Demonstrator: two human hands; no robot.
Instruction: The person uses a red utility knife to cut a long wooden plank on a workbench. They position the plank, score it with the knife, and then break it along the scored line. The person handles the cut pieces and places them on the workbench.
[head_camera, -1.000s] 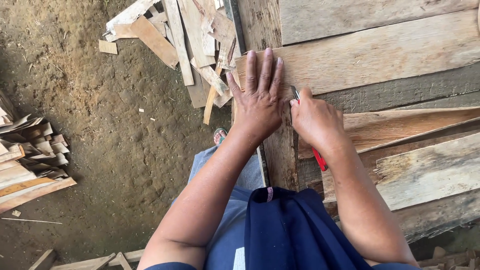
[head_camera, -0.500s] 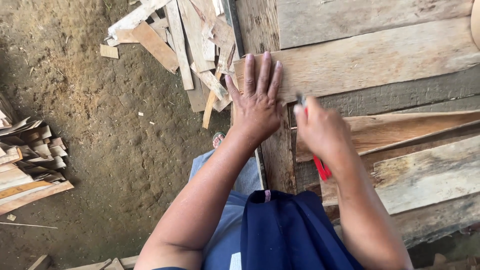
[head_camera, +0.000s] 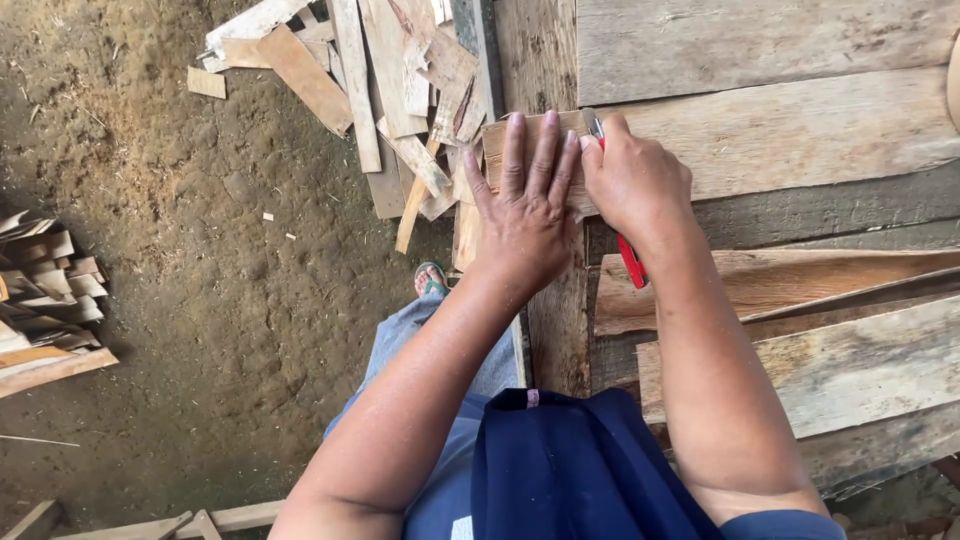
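Left hand (head_camera: 525, 205) lies flat, fingers spread, on the small rectangular wooden block (head_camera: 500, 140). Right hand (head_camera: 635, 180), just right, is closed around the red-handled tool (head_camera: 631, 260).

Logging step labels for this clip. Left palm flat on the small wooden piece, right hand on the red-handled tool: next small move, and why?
Probably draw the red-handled tool back along the wooden piece edge. The right hand has its tip at the piece's far corner, and the left hand pins the piece flat on the plank bench.
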